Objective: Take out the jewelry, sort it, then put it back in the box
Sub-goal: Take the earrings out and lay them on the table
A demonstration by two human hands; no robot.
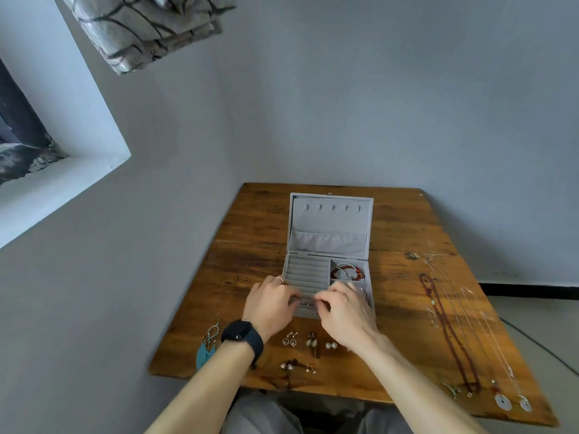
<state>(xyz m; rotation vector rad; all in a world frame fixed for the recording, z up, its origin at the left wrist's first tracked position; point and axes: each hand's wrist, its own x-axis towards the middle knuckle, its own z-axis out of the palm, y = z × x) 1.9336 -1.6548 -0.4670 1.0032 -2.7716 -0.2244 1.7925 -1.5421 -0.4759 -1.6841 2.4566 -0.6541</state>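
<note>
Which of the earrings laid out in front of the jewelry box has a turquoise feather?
The dangling earring farthest left, beside the wristwatch; the rest are small, pale or brown, featherless.

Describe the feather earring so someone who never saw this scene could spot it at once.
On the wooden table, look near the front left corner, just left of the black watch. The feather earring lies there; unlike the small pale earrings nearby, it is long with teal feathers.
</note>
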